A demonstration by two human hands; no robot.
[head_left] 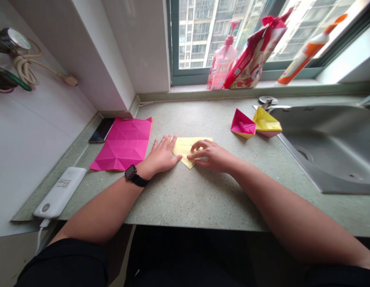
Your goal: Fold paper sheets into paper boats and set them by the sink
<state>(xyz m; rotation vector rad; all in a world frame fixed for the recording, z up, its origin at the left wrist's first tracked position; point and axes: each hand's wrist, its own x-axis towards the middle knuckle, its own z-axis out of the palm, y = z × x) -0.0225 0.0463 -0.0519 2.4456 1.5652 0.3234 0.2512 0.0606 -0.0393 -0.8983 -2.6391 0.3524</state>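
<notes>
A folded yellow paper lies flat on the grey-green counter. My left hand, with a black watch on its wrist, lies flat and open on the paper's left edge. My right hand presses on the right part of the paper with curled fingers. To the left lies a creased pink paper sheet. Two folded paper boats, one pink and one yellow, stand at the back right near the sink.
A steel sink fills the right side. On the windowsill stand a pink pump bottle, a red bag and an orange-capped bottle. A phone and a white power bank lie at the left.
</notes>
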